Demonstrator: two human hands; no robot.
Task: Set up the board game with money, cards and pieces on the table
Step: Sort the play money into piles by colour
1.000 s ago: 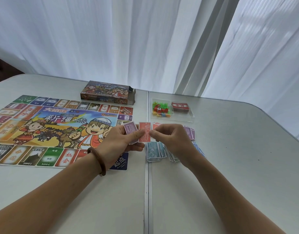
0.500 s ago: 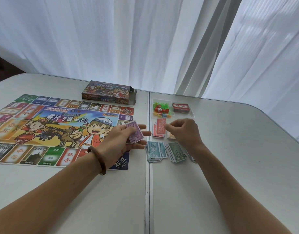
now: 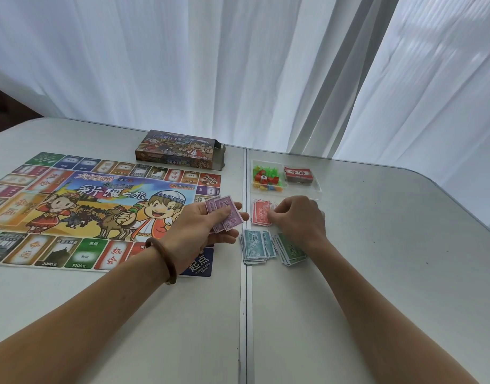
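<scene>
- Desk (image 3: 390,245): two grey halves with a seam down the middle. All the game gear sits on the far half of it.
- Board (image 3: 72,206): already unfolded flat, left of the seam.
- Box (image 3: 177,151): behind the board, end flap open.
- Clear tray (image 3: 317,178): right of the seam. It holds the pieces (image 3: 266,178) on its left and the card deck (image 3: 297,174) on its right, neither unpacked yet.
- Left hand (image 3: 202,228): over the board's near right corner, fingers and thumb gripping a small fan of purple notes (image 3: 227,214).
- Right hand (image 3: 296,217): fingers curled down at the red pile (image 3: 260,214). Can't tell if they pinch a note or just touch it.
- Teal pile (image 3: 254,245) and green pile (image 3: 290,249): side by side, nearer than the red.
- Step, I reckon: sorting money by colour, roughly mid-task.
- Next move likely needs the purple notes peeled off singly into their own pile, clear of the other three.
</scene>
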